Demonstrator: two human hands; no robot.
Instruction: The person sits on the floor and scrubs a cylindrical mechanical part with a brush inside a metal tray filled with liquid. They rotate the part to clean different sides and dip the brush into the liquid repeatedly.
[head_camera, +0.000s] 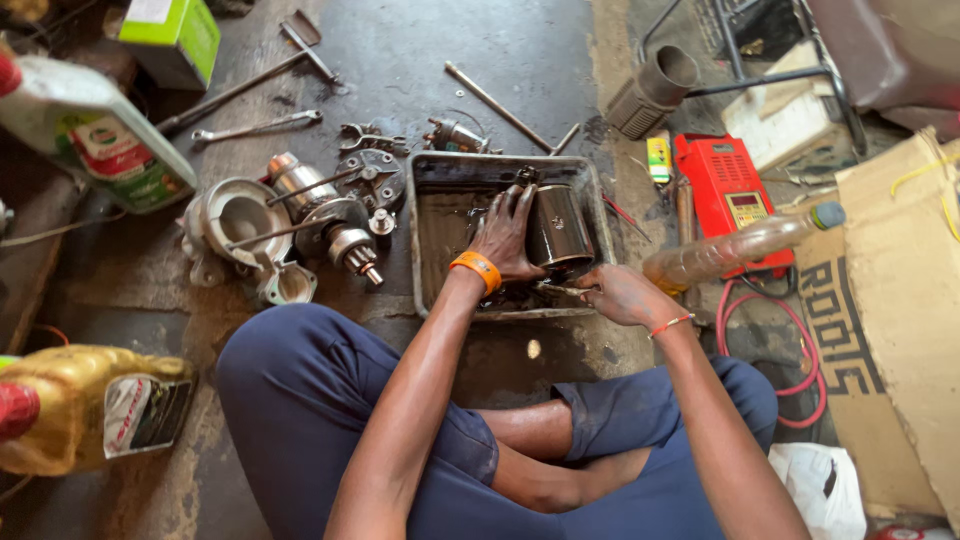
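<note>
While the left hand (505, 235) wraps its fingers around a dark metal cylinder housing (560, 228) inside the grey tray (425, 240), its long axis runs away from the person; the right hand (620, 293) pinches a thin tool (558, 290) at the tray's cramped near edge, motor parts (320, 215) crowding left

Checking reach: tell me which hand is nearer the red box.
Right. The right hand is at the tray's near edge, beside the red box; the left hand grips the metal cylinder, farther away.
</note>
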